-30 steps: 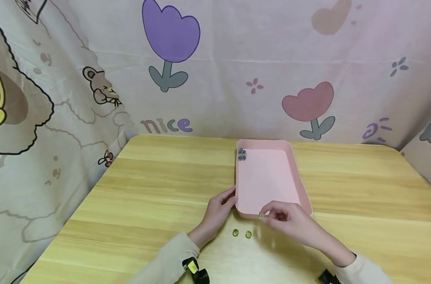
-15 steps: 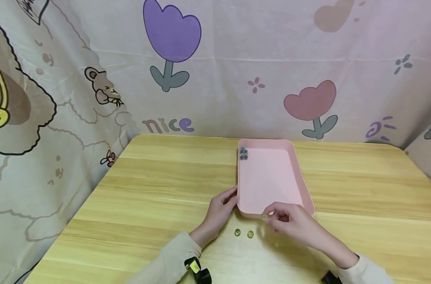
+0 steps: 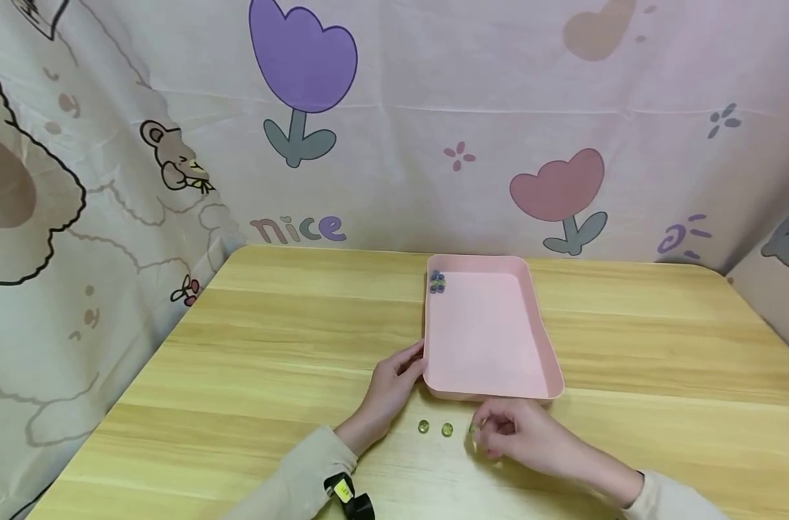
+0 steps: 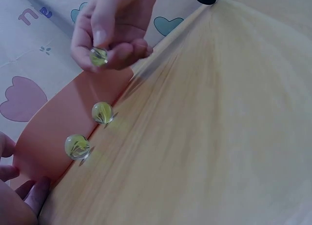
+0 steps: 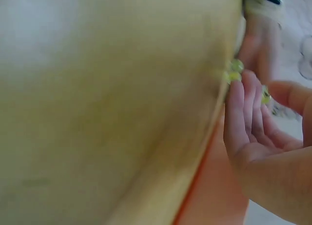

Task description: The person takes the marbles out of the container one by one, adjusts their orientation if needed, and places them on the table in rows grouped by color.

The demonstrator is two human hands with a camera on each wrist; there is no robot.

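Observation:
My right hand (image 3: pixel 520 433) pinches a clear marble with a yellow-green swirl (image 4: pixel 98 56) between thumb and fingertips, just in front of the pink tray's near edge. Two similar marbles lie on the table to its left, one nearer the hand (image 3: pixel 447 430) and one farther left (image 3: pixel 423 427). My left hand (image 3: pixel 388 390) rests its fingers and thumb against the outside of the pink tray (image 3: pixel 491 332), at the left wall near the front corner. Inside the tray, a small cluster of bluish and yellowish marbles (image 3: pixel 437 282) sits in the far left corner.
The wood-grain table (image 3: pixel 271 347) runs back to a printed cloth backdrop (image 3: pixel 400 144). A black wrist camera (image 3: pixel 358 505) is strapped near the left sleeve (image 3: pixel 316 462). The tray's raised rim stands beyond the loose marbles.
My right hand has come down and toward me from the tray's near rim, still pinching its marble, and is now beside the two loose marbles. The left hand stays at the tray.

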